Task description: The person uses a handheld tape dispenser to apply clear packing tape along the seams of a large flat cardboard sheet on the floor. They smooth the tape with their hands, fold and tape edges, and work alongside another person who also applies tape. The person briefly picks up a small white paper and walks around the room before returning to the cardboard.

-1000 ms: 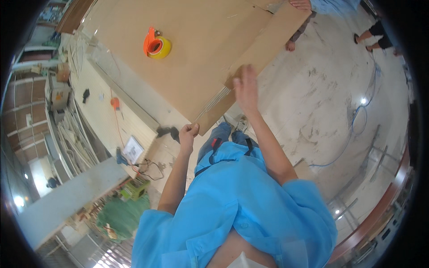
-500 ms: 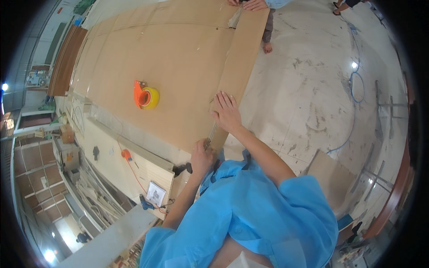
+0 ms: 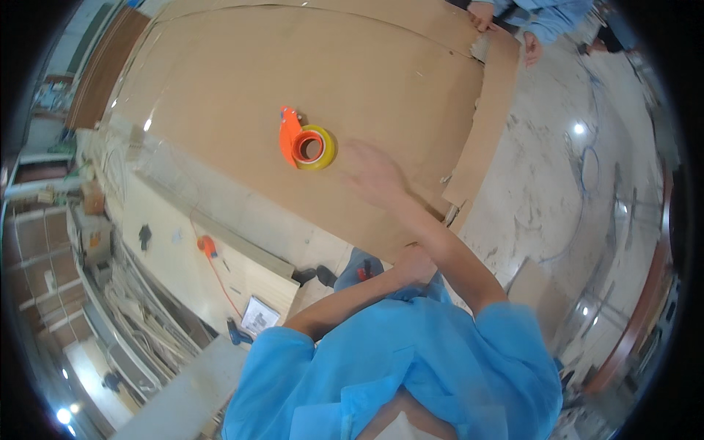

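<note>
A large brown cardboard sheet (image 3: pixel 242 81) spreads in front of me, with a narrow flap (image 3: pixel 488 132) along its right side. On the sheet lies an orange tape dispenser (image 3: pixel 288 139) carrying a roll of yellow tape (image 3: pixel 328 150). My right hand (image 3: pixel 372 174) is over the cardboard just right of the roll, apart from it; motion blurs it, but its fingers look stretched out and empty. At the sheet's near edge, by the flap's near end, is my left hand (image 3: pixel 415 265). My right forearm crosses in front of it and hides its fingers.
At the far right corner another person's hands (image 3: pixel 482 15) are at the cardboard. To the left stands a pale board bench (image 3: pixel 172 253) with an orange tool (image 3: pixel 207 246) and a paper sheet (image 3: pixel 259 315). A blue hose (image 3: pixel 587 165) trails over the floor at right.
My right hand has left the flap and moved left toward the tape dispenser. My left hand has shifted right along the near edge. The view has turned, and the co-worker's hands have moved apart.
</note>
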The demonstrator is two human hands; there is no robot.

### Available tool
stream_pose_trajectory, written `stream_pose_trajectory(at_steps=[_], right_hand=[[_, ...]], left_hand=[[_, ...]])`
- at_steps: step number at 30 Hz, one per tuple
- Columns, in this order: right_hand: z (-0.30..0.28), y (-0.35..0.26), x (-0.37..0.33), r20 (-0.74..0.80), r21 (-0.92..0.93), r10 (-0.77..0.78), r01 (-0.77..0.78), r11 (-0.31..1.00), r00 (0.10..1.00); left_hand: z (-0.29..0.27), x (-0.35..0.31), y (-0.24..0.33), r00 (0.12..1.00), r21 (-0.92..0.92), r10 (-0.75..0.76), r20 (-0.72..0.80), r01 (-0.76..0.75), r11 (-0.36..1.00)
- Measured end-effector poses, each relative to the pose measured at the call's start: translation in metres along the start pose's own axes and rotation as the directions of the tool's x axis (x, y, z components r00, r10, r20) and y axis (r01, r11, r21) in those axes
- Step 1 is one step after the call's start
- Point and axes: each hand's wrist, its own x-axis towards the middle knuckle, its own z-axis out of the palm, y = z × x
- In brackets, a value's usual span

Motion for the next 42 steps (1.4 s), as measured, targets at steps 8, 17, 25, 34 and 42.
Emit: stream_pose_trajectory(at_steps=[8, 17, 25, 34, 42], right_hand=[[0.101, -0.088, 0.113, 0.382, -0.496, 0.193, 0.025, 0.868, 0.904], [0.147, -0.093, 0.111, 0.276, -0.528, 0.286, -0.104, 0.843, 0.918], [-0.017, -0.026, 0.103, 0.355, 0.888, 0.575, -0.457, 0.037, 0.737], [-0.176, 0.138, 0.020, -0.316, 0.943, 0.869, 0.028, 0.331, 0.381], [-0.169, 0.276, 0.017, -0.516, 0.854, 0.834, 0.053, 0.517, 0.195]], left_hand=[[-0.053, 0.003, -0.001, 0.921, -0.258, 0.112, 0.373, -0.013, 0.966], [-0.051, 0.008, 0.000, 0.966, 0.305, 0.058, 0.253, -0.137, 0.942], [-0.052, 0.012, -0.015, 0.955, -0.304, 0.100, 0.278, -0.012, 0.953], [-0.053, 0.011, -0.015, 0.909, 0.572, 0.388, 0.153, -0.402, 0.715], [-0.065, 0.026, -0.023, 0.807, 0.597, 0.562, 0.182, -0.545, 0.589]])
